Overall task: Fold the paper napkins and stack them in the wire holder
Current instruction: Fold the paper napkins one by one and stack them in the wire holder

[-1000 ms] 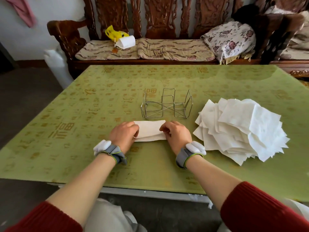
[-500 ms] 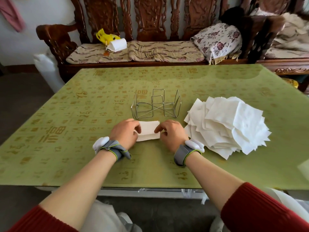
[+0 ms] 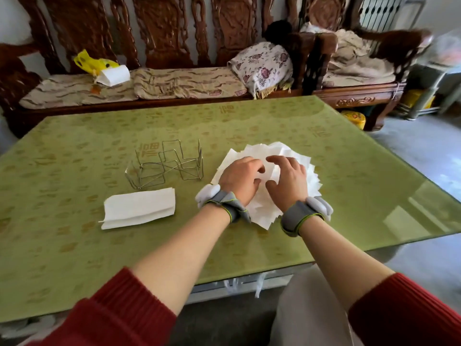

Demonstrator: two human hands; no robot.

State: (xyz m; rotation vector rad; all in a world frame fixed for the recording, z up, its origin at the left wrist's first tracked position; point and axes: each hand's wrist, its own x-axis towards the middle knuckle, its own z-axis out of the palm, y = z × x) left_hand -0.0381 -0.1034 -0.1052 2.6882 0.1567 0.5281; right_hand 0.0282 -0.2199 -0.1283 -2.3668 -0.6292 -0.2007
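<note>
While both hands sit on the loose pile of napkins, I read the left hand on the pile's nine o'clock half and the right hand on its three o'clock half, thumbs nearly meeting in the middle. Fingers on each are bent down onto the top sheets, and a bit of paper stands up slightly between them. I cannot tell from my feed whether either hand actually pinches a sheet or only presses on it. Each wrist carries a grey strap with a white pod, the left band and the right band.

One folded napkin lies flat on the green table, at about eight o'clock from the pile and well apart from both hands. It is just beside the wire holder, at the holder's seven o'clock, not inside it. I see no paper in the holder, which stands at nine o'clock from the pile, near its edge.

At twelve o'clock beyond the table runs a carved wooden bench with a yellow bag and a floral cushion on it
</note>
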